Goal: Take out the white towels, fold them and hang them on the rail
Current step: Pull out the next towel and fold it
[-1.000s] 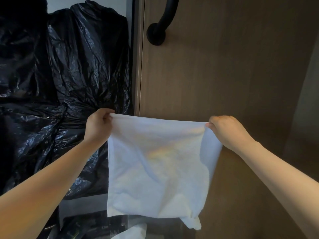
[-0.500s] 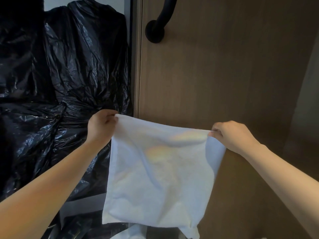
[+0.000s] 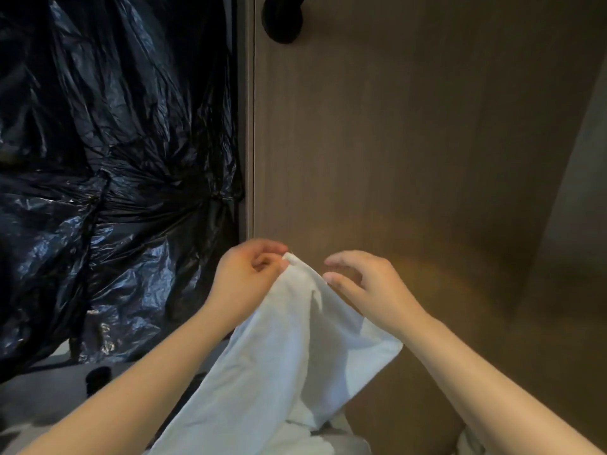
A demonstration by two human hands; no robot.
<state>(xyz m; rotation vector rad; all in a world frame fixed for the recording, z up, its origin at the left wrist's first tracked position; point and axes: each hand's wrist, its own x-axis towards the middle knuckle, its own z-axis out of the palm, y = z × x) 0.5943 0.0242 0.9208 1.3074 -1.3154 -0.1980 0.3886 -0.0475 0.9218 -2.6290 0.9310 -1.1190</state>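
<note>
**Wood-grain door behind, towel mid-fold in front**

Brown door panel (image 3: 410,142) fills the background, with crumpled black plastic bags (image 3: 115,142) stacked to its left. Before it, the left hand (image 3: 244,274) pinches the top of the white towel (image 3: 289,362) between thumb and fingertips. The cloth hangs down between the forearms in a doubled drape. The right hand (image 3: 368,287) hovers just beside that peak, fingers loosely spread and gripping nothing, thumb at the towel's edge.

This looks like the first fold. Next, the free hand likely needs to take the hanging fold and square the edges.

A black fitting (image 3: 284,18) is cut off at the top; whether it belongs to the rail is unclear. More white cloth (image 3: 315,444) lies half-hidden below.
</note>
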